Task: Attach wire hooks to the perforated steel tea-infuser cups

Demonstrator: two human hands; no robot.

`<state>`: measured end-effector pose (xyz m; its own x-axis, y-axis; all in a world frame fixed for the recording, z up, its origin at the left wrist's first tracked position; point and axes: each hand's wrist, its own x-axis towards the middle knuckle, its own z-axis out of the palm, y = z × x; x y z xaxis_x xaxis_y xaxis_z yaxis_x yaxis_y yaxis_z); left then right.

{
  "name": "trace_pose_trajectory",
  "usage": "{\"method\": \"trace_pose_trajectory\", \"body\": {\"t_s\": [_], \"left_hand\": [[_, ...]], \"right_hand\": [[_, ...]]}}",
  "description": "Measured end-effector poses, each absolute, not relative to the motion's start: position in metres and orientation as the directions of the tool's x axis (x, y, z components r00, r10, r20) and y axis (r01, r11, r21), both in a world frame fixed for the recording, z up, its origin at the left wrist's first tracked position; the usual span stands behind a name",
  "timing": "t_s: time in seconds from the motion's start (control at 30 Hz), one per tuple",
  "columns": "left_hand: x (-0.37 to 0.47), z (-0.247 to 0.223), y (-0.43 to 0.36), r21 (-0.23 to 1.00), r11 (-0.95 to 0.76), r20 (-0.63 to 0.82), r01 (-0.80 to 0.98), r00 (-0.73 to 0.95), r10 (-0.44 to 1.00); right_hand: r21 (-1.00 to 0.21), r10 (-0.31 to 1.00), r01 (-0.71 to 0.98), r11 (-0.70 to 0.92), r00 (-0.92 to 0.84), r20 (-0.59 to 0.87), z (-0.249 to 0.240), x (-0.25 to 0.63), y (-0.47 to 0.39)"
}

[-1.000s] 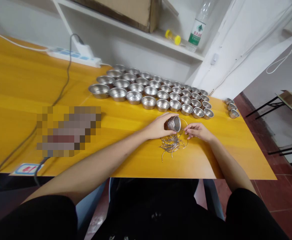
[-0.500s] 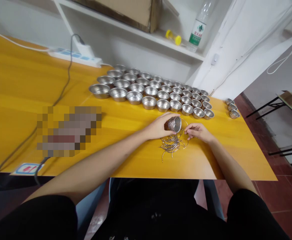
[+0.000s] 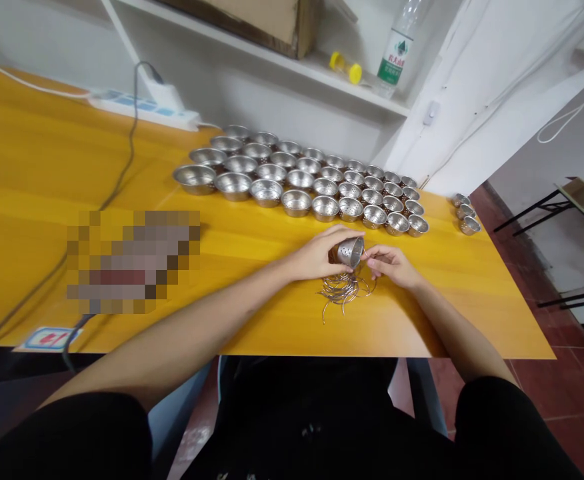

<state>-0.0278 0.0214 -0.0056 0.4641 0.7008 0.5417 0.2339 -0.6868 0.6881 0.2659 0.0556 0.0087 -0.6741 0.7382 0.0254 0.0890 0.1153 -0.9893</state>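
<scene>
My left hand (image 3: 322, 253) is wrapped round a small perforated metal cup (image 3: 350, 253), tilted with its mouth toward the right. Beside that mouth, my right hand (image 3: 391, 265) pinches a thin metal wire ring whose end shows at the cup's rim. Under both hands a tangled heap of curved metal wires (image 3: 341, 291) lies on the yellow table (image 3: 272, 320). Behind them stand several rows of similar metal cups (image 3: 297, 203), mouths up.
Several more cups (image 3: 469, 225) stand near the table's right edge. A power strip (image 3: 145, 111) with cables lies at the back left, near a blurred-out object (image 3: 137, 263). A shelf above holds a bottle (image 3: 396, 59) and a yellow-ended object (image 3: 345, 67).
My right hand has moved slightly left, bringing the wire against the cup's rim. The cup has turned a little in my left hand, showing more of its perforated side.
</scene>
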Motion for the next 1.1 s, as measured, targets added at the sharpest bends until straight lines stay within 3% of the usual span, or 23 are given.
{"method": "trace_pose_trajectory", "body": {"t_s": [0.23,0.47,0.73,1.1], "left_hand": [[-0.024,-0.007,0.018,0.689,-0.677,0.515,0.259,0.482,0.709],[-0.027,-0.003,0.017,0.689,-0.675,0.533,0.265,0.446,0.719],[-0.021,0.007,0.011,0.697,-0.66,0.614,0.279,0.241,0.751],[-0.015,0.016,0.005,0.798,-0.536,0.475,0.274,0.261,0.84]], "right_hand": [[-0.973,0.753,0.191,0.128,-0.658,-0.03,0.015,0.266,0.05],[-0.956,0.841,0.178,0.232,-0.531,0.105,0.02,0.263,0.048],[-0.957,0.837,0.116,0.265,-0.52,0.169,0.023,0.264,0.047],[-0.956,0.868,0.087,0.279,-0.449,0.213,0.019,0.259,0.048]]}}
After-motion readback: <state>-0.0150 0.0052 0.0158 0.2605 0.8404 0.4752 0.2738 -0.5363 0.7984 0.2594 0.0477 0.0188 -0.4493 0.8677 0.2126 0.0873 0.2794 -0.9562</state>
